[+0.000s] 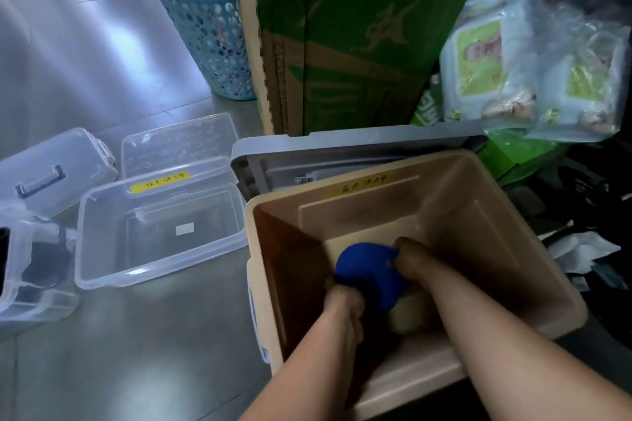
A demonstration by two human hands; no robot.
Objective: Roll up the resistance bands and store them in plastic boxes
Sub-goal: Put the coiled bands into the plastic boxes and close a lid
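Resistance band (367, 275), blue, rounded wad, gripped by left hand (343, 302) and right hand (408, 261), inside beige box (496, 208)

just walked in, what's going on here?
A person has both hands down inside the beige bin. The left hand and the right hand grip a bundled blue band between them, low in the bin. Whether it is fully rolled cannot be told. A clear plastic box stands open just left of the bin, with its yellow-labelled lid behind it.
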